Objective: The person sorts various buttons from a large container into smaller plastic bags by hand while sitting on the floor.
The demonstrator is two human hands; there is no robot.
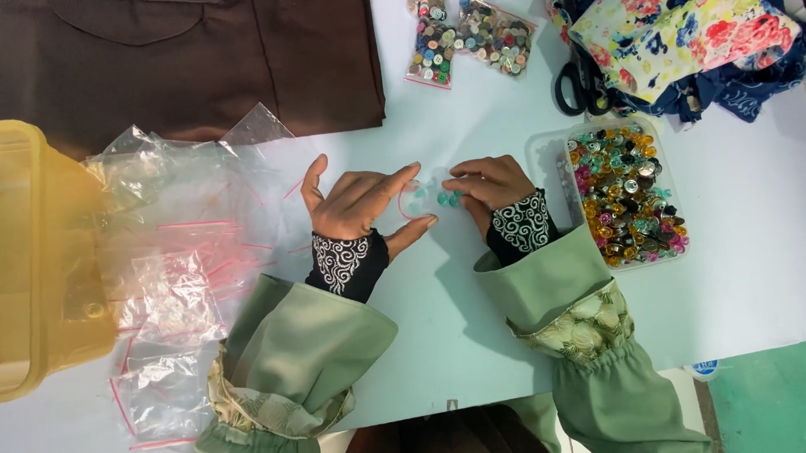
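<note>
My left hand lies on the white table, fingers spread, its fingertips pinning the edge of a small clear zip bag with a red seal line. My right hand rests on the other side of that bag, fingertips pressing on a few teal buttons at its mouth. Both arms wear green sleeves with black patterned cuffs. A clear plastic tray heaped with colourful buttons stands just right of my right hand.
A pile of empty clear zip bags lies to the left beside a yellow plastic container. Brown cloth covers the far left. Filled button bags, black scissors and floral fabric sit at the far right.
</note>
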